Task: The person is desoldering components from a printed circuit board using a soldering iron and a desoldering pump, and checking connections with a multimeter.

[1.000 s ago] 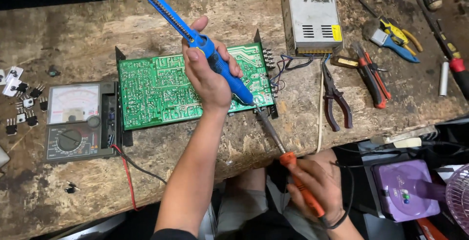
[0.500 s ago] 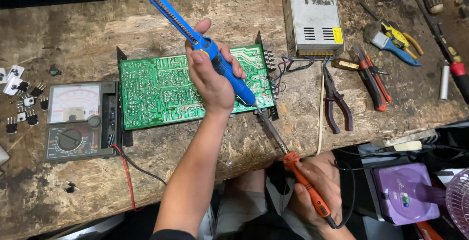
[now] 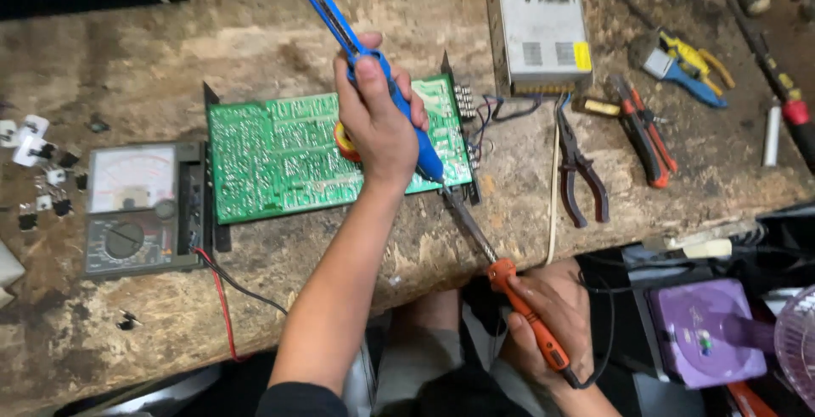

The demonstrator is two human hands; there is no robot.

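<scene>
While hands (image 3: 378, 124) grip tools, circuit board (image 3: 280, 158) beneath (green).

The left hand (image 3: 379, 120) is raised over the middle of the worn wooden benchtop (image 3: 255, 35), its forearm stretching up from the near edge, fingers and thumb curled shut in a fist-like grip with the knuckles uppermost. The right hand (image 3: 548, 324) sits low, off the near edge towards its right end, fingers wrapped closed, wrist bent inward.

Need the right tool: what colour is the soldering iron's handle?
Orange, in the head view: soldering iron.
</scene>
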